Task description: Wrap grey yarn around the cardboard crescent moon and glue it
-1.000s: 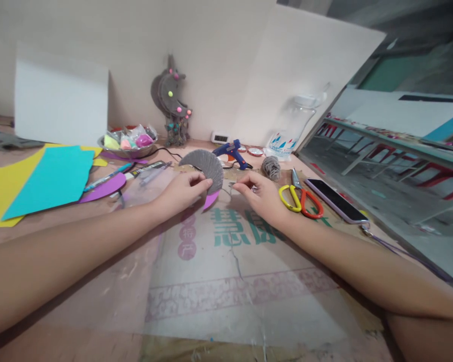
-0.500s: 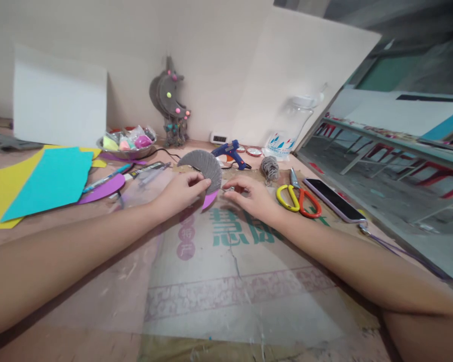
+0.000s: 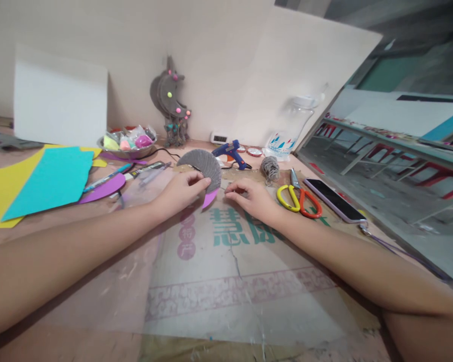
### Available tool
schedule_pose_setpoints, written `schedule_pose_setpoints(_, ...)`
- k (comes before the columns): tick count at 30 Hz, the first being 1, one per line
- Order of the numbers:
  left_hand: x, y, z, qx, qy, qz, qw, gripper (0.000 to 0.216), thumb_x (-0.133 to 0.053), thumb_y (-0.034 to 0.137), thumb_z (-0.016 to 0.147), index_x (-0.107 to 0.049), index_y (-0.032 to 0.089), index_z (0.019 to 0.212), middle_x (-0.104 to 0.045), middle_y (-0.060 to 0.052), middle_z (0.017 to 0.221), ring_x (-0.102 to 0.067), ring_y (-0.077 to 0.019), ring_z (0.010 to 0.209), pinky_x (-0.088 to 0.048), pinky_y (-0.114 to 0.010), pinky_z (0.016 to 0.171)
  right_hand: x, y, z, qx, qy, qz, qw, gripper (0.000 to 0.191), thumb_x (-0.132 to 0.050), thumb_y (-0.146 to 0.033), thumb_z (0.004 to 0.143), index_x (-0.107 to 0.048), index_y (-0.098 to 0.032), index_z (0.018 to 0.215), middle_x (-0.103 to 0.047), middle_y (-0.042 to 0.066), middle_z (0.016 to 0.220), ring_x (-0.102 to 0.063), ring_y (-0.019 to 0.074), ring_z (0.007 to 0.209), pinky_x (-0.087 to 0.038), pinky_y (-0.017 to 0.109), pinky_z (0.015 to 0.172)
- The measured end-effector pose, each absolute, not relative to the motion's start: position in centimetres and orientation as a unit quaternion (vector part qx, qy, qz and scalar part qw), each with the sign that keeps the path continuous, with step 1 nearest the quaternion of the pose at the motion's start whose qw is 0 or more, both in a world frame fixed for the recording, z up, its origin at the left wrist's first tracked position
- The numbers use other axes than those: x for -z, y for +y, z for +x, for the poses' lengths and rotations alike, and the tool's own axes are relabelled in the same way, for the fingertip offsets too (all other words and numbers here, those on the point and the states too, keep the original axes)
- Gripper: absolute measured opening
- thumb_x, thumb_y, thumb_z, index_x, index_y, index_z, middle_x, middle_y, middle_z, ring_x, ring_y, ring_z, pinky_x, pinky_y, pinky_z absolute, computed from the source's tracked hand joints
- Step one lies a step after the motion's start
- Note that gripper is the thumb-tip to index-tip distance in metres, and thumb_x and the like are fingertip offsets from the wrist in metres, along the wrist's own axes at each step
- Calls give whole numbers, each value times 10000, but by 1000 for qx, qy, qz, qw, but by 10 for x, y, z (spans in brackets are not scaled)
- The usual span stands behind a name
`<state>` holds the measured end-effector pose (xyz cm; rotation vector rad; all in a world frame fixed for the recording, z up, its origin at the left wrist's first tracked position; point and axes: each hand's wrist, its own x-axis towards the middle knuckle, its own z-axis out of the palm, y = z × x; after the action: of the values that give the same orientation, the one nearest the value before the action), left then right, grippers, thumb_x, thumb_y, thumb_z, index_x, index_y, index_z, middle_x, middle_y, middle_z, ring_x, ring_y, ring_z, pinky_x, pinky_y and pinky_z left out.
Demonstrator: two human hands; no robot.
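Note:
My left hand (image 3: 181, 192) is closed on a crescent shape wrapped in grey twine (image 3: 204, 165), holding it upright by its lower end, where a purple tip (image 3: 210, 199) still shows. My right hand (image 3: 249, 198) sits just right of the crescent with thumb and fingers pinched together on a thin strand of twine I can barely see. Both hands rest over a printed sack sheet (image 3: 234, 261) on the table.
A ball of twine (image 3: 270, 168), a blue glue gun (image 3: 232, 152), yellow and orange scissors (image 3: 300, 198) and a phone (image 3: 335, 200) lie to the right. Teal and yellow paper (image 3: 41, 181), pens (image 3: 109, 177) and a bowl of pompoms (image 3: 128, 143) lie left. A finished crescent ornament (image 3: 170, 100) leans on the wall.
My right hand has moved left, closer to the crescent. My left hand keeps the crescent in the same place.

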<state>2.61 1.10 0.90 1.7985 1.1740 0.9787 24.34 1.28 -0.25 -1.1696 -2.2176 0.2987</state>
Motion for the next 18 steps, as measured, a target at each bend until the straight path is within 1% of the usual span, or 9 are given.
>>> schedule_pose_setpoints(3, -10, 11, 26, -382, 464, 710, 368, 320, -522, 412, 826, -495, 177, 610, -482, 40, 533, -447, -96, 497, -340, -228, 497, 1, 13, 243, -135, -832, -442, 308, 142, -578, -283, 858, -679, -190, 821, -696, 16, 781, -612, 148, 717, -453, 277, 680)
schedule_pose_setpoints(5, -10, 11, 26, -377, 466, 710, 368, 318, -519, 405, 828, -494, 178, 608, -476, 42, 526, -440, -94, 488, -333, -227, 490, 1, 12, 243, -150, -827, -442, 314, 172, -553, -300, 874, -688, -197, 850, -707, 13, 785, -629, 150, 716, -461, 277, 678)
schedule_pose_setpoints(8, -10, 10, 26, -377, 463, 710, 372, 321, -514, 404, 829, -488, 181, 599, -469, 42, 512, -430, -92, 467, -323, -228, 472, 3, 12, 243, -180, -814, -449, 321, 204, -540, -323, 881, -675, -210, 984, -715, 10, 794, -651, 154, 718, -479, 284, 689)
schedule_pose_setpoints(11, -9, 9, 26, -376, 459, 702, 394, 320, -505, 416, 831, -475, 190, 606, -454, 47, 495, -416, -90, 429, -309, -227, 443, 3, 11, 243, -222, -800, -448, 331, 241, -544, -303, 875, -617, -212, 1086, -714, 3, 787, -668, 153, 731, -496, 289, 716)
schedule_pose_setpoints(13, -9, 9, 26, -373, 460, 697, 406, 314, -499, 422, 833, -470, 197, 616, -448, 49, 485, -406, -90, 405, -299, -225, 426, 3, 10, 242, -242, -793, -445, 338, 205, -542, -281, 873, -595, -206, 1056, -712, 0, 772, -675, 153, 739, -502, 290, 731)
schedule_pose_setpoints(16, -9, 9, 26, -370, 464, 704, 390, 308, -505, 412, 829, -478, 197, 610, -466, 40, 490, -419, -91, 407, -302, -224, 423, 1, 9, 241, -243, -786, -448, 349, 92, -549, -274, 866, -582, -205, 918, -704, -5, 733, -674, 153, 714, -503, 291, 721)
schedule_pose_setpoints(18, -9, 9, 26, -368, 466, 705, 387, 308, -504, 412, 830, -478, 197, 611, -471, 39, 486, -419, -92, 404, -302, -225, 419, 0, 9, 240, -240, -785, -451, 350, 89, -545, -288, 870, -577, -206, 853, -699, -6, 716, -665, 151, 685, -500, 288, 699)
